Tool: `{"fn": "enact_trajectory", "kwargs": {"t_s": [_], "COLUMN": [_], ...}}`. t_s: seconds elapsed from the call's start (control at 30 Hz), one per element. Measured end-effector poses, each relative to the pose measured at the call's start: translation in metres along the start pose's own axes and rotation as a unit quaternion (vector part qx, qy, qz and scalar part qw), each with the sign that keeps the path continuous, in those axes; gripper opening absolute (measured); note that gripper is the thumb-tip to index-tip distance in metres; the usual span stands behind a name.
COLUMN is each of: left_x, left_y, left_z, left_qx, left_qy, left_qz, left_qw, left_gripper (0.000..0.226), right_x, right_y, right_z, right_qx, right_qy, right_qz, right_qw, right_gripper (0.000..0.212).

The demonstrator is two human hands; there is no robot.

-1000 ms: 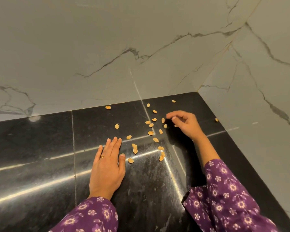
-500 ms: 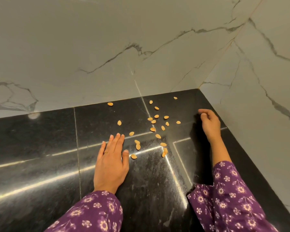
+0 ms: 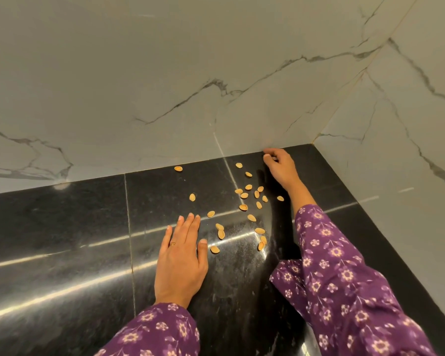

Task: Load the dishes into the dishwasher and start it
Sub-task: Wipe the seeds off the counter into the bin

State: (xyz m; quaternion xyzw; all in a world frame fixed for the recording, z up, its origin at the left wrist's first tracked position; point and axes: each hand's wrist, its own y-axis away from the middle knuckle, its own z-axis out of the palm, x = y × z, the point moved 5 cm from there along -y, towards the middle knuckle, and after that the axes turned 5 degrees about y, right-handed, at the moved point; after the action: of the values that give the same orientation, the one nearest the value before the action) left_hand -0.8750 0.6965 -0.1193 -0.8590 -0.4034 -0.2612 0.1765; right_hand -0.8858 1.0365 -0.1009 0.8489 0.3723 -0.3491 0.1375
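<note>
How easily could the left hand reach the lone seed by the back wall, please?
Probably yes, fairly easily. The left hand lies flat on the black counter, and the lone seed sits straight beyond its fingertips near the wall, with only bare counter and one other seed between.

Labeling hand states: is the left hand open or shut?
Open. The left hand lies palm down on the black counter, fingers straight, nothing held.

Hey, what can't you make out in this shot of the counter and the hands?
Head view only.
Right hand: curled fingers hide whether they hold anything.
Tan bits on the counter: too small to identify.
Dishwasher, dishes: outside the frame.
</note>
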Motion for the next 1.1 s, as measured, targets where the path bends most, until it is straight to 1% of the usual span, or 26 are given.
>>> {"fn": "enact_trajectory", "kwargs": {"t_s": [0.1, 0.17, 0.23, 0.33, 0.43, 0.47, 0.53, 0.6, 0.7, 0.8, 0.87, 0.97, 1.03, 1.1], "left_x": [0.000, 0.000, 0.001, 0.000, 0.001, 0.000, 0.000, 0.000, 0.000, 0.000, 0.000, 0.000, 0.000, 0.000], "left_y": [0.000, 0.000, 0.000, 0.000, 0.000, 0.000, 0.000, 0.001, 0.001, 0.000, 0.000, 0.000, 0.000, 0.000], "left_z": [0.000, 0.000, 0.000, -0.001, -0.001, 0.000, 0.000, 0.000, 0.000, 0.001, 0.001, 0.001, 0.001, 0.002], "left_qx": [-0.001, 0.000, 0.001, 0.005, 0.005, 0.004, 0.004, 0.004, 0.005, 0.003, 0.002, 0.002, 0.001, -0.005], "left_qy": [-0.008, -0.008, -0.007, -0.002, -0.002, 0.000, -0.001, -0.014, -0.021, -0.019, -0.023, -0.034, -0.039, -0.050], "left_qz": [0.002, 0.002, 0.002, 0.004, 0.004, 0.002, 0.000, -0.001, -0.005, -0.006, -0.007, -0.006, -0.006, -0.003], "left_qw": [1.000, 1.000, 1.000, 1.000, 1.000, 1.000, 1.000, 1.000, 1.000, 1.000, 1.000, 0.999, 0.999, 0.999], "left_gripper": [0.052, 0.052, 0.052, 0.052, 0.053, 0.054, 0.056, 0.057, 0.057, 0.057, 0.058, 0.059, 0.060, 0.059], "right_x": [-0.032, -0.050, -0.064, -0.070, -0.073, -0.078, -0.096, -0.123, -0.159, -0.176, -0.174, -0.155, -0.138, -0.121], "right_y": [0.011, 0.026, 0.045, 0.076, 0.095, 0.093, 0.080, 0.064, 0.048, 0.042, 0.041, 0.047, 0.060, 0.078], "right_z": [0.028, 0.046, 0.056, 0.059, 0.053, 0.050, 0.048, 0.060, 0.100, 0.132, 0.136, 0.123, 0.106, 0.089], "right_qx": [-0.054, -0.102, -0.134, -0.185, -0.246, -0.241, -0.193, -0.166, -0.205, -0.235, -0.231, -0.192, -0.163, -0.168], "right_qy": [0.027, 0.040, 0.024, -0.004, -0.044, -0.069, -0.085, -0.029, 0.073, 0.170, 0.203, 0.214, 0.206, 0.174], "right_qz": [-0.098, -0.168, -0.220, -0.253, -0.234, -0.222, -0.214, -0.234, -0.274, -0.317, -0.325, -0.300, -0.300, -0.312], "right_qw": [0.993, 0.980, 0.966, 0.950, 0.940, 0.942, 0.954, 0.957, 0.937, 0.903, 0.894, 0.910, 0.917, 0.919], "right_gripper": [0.026, 0.025, 0.020, 0.012, 0.011, 0.013, 0.016, 0.021, 0.028, 0.030, 0.027, 0.023, 0.019, 0.015]}}
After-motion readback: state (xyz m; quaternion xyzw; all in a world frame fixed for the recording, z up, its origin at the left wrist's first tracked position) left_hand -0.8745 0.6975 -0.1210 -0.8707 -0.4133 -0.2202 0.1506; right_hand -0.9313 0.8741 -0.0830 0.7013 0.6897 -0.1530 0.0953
